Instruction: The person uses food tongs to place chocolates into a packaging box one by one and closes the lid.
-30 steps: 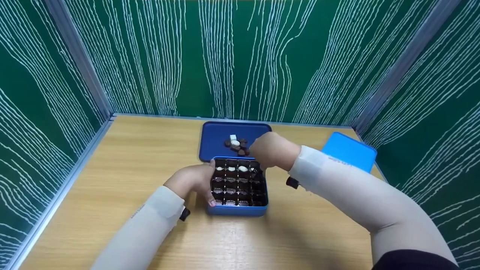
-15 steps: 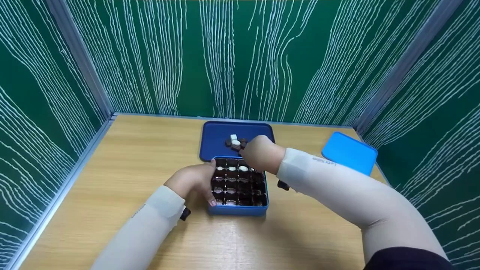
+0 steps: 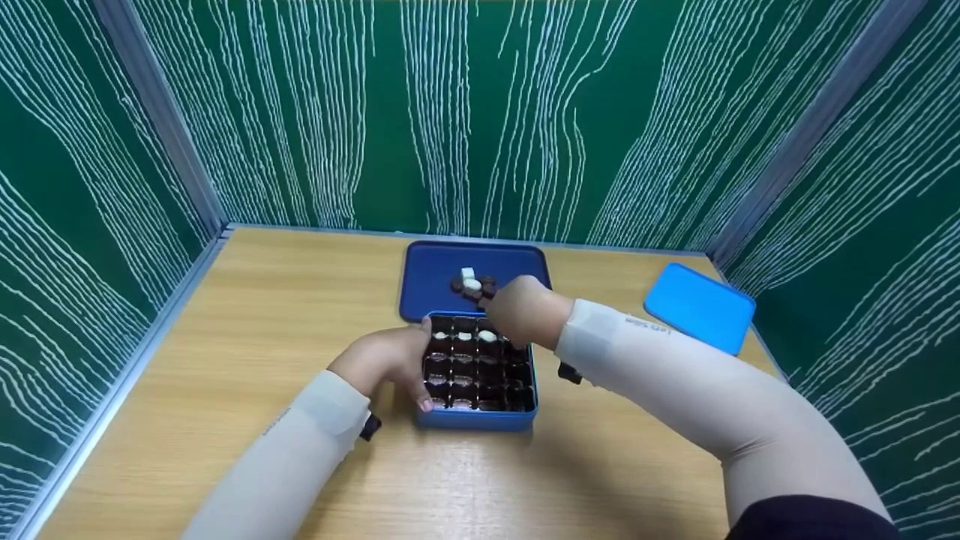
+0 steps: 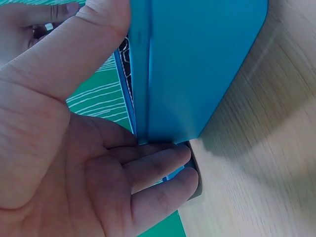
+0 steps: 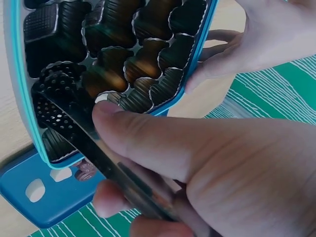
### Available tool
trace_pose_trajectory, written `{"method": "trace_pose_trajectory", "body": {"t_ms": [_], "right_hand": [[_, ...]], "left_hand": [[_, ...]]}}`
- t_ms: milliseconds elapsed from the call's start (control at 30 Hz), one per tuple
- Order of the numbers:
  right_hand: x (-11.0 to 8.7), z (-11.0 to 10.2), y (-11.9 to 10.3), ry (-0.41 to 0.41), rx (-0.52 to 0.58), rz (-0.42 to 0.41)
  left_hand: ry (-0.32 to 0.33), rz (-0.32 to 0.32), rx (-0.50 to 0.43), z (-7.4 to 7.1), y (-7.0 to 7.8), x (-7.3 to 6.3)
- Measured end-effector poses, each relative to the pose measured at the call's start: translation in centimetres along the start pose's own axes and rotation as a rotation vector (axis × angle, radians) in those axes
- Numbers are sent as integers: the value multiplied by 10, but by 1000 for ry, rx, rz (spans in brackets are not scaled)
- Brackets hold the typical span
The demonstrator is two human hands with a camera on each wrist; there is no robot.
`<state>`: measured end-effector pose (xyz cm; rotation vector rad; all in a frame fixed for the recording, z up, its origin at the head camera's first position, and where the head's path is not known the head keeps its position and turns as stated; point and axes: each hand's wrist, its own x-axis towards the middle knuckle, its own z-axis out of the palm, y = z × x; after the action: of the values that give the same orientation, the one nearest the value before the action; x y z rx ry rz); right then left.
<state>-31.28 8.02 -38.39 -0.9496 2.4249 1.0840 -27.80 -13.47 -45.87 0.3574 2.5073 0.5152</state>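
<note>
My left hand point(image 3: 386, 364) grips the side of a blue box point(image 3: 476, 421), its thumb at the near corner and fingers round the far one. Inside the box lies a dark brown divided insert point(image 3: 465, 371). White chocolates point(image 3: 487, 337) sit in a row of its compartments. Over the box's far right corner, my right hand point(image 3: 525, 311) holds black tongs point(image 5: 106, 160), thumb on one arm and fingers on the other. Their perforated tips reach into a corner compartment in the right wrist view. From the head, the hand hides the tongs. I cannot tell whether the tips hold anything.
Behind the box, a dark blue tray point(image 3: 427, 270) bears a small heap of white and brown chocolates point(image 3: 472, 285). A light blue lid point(image 3: 697, 307) lies at the back right of the wooden table point(image 3: 300, 277). Green patterned panels point(image 3: 382, 112) stand around the table.
My right hand has moved left over the box's far right part since one second ago, then shifted only slightly. The left hand and box stay in place.
</note>
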Motion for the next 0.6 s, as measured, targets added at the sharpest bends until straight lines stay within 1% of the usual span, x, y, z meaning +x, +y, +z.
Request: {"method": "trace_pose_trajectory", "body": {"t_ms": [67, 167, 267, 367, 400, 467, 600], "right_hand": [[-4, -2, 3, -8, 31, -1], [-14, -7, 11, 16, 77, 4], [-23, -11, 19, 60, 102, 17], [-29, -13, 24, 100, 108, 23], [-30, -13, 24, 117, 105, 21], [-29, -12, 23, 124, 101, 18], [-23, -8, 16, 98, 73, 2]], "left_hand": [[0, 1, -2, 0, 0, 0], [0, 0, -9, 0, 1, 0], [1, -2, -14, -1, 1, -1], [4, 3, -12, -1, 1, -1], [4, 5, -10, -1, 1, -1], [3, 7, -8, -1, 1, -1], [-4, 9, -5, -1, 2, -2]]}}
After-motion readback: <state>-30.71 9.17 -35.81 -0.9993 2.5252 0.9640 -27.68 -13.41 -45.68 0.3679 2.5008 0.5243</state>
